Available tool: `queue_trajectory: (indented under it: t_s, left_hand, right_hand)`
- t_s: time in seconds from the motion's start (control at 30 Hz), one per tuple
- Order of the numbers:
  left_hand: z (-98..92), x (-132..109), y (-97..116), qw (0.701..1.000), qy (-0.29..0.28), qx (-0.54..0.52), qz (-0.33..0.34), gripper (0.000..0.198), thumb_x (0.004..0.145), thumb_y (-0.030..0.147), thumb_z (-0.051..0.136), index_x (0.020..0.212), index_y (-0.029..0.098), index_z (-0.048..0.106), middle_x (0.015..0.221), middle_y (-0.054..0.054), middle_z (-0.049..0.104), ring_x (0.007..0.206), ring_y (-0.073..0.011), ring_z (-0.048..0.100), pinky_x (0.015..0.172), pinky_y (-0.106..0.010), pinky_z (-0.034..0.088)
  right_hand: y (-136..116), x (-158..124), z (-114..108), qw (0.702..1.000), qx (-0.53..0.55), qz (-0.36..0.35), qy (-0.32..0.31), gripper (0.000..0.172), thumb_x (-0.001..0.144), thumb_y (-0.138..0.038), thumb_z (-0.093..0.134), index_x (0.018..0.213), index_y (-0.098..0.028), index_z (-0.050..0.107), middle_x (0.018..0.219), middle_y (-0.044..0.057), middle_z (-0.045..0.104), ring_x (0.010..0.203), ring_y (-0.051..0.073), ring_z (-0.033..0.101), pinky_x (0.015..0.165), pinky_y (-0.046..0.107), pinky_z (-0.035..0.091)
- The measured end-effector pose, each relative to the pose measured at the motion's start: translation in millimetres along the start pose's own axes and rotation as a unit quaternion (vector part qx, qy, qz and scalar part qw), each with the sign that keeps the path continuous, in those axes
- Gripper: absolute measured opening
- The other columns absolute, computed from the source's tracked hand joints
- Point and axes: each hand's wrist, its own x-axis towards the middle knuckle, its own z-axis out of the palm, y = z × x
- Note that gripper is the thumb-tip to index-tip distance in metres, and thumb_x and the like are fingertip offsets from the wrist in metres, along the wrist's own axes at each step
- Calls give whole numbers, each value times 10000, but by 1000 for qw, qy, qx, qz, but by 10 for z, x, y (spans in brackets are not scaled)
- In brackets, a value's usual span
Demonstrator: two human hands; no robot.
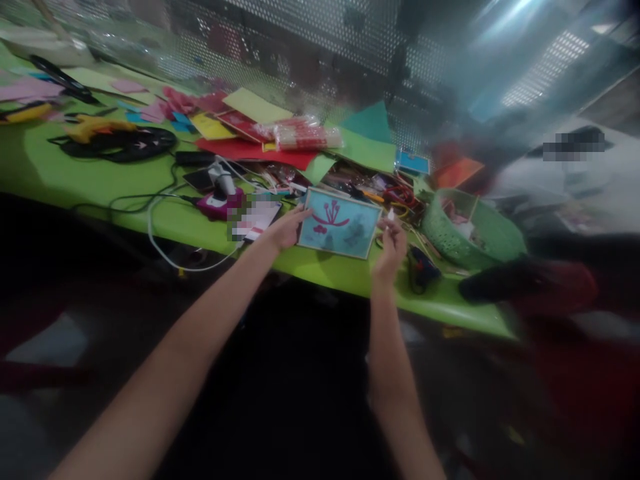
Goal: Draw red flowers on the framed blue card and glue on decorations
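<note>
A light blue card point(340, 223) with a red branch-like design and a pale border lies on the green table point(75, 177) near its front edge. My left hand point(286, 229) rests on the card's left edge, fingers curled against it. My right hand point(391, 245) is at the card's right edge, fingers pinched around a small white object point(391, 215) that I cannot make out.
Coloured paper sheets point(255, 107), a glue gun point(95, 127) on a black mat, cables, a pink charger point(220, 203), phones and a green basket point(470, 233) crowd the table. A perforated metal panel stands behind. A person sits at the right.
</note>
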Motion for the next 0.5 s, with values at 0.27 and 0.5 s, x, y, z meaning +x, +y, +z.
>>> queue_trajectory:
  t_s: [0.27,0.5]
  left_hand:
    - [-60,-49,-41,999,-35,-4,9,410,948,231,715,1350,240,635,1058,-76,802,889,-245,795,848,-414,666]
    - [-101,-7,-47,999,-49,-1,13,449,958,194,683,1396,246,601,1042,-80,814,855,-242,807,867,-426,672]
  right_hand:
    - [-27,-210,86,977,-15,-23,-210,342,935,-261,623,1276,-280,639,1069,59,761,968,213,750,883,372,599]
    - [-159,-234,142,945,-140,-103,-277,154,928,-215,661,1032,-257,766,987,58,782,947,246,708,873,397,569]
